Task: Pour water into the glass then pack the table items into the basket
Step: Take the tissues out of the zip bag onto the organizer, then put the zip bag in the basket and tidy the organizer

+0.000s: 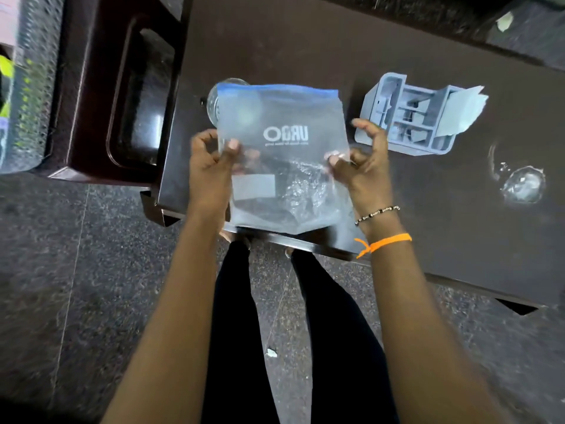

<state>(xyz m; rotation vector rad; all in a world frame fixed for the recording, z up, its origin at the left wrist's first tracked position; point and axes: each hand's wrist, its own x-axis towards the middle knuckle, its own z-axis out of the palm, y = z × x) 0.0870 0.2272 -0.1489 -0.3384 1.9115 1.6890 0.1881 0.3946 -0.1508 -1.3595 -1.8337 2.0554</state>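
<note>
A clear zip bag (284,154) with a blue seal strip and mirrored white lettering is held up over the near edge of the dark table (305,41). My left hand (211,160) pinches its left side and my right hand (363,157) pinches its right side. Dark and crinkled clear items show inside the bag's lower half. Behind the bag's upper left corner stands a clear glass (214,102), mostly hidden. A grey plastic organiser basket (406,117) with compartments and grey cards lies on the table to the right.
A clear glass lid or dish (524,185) lies on the table at the far right. A dark plastic chair (122,96) stands left of the table. My legs and a speckled stone floor (76,270) are below the table edge.
</note>
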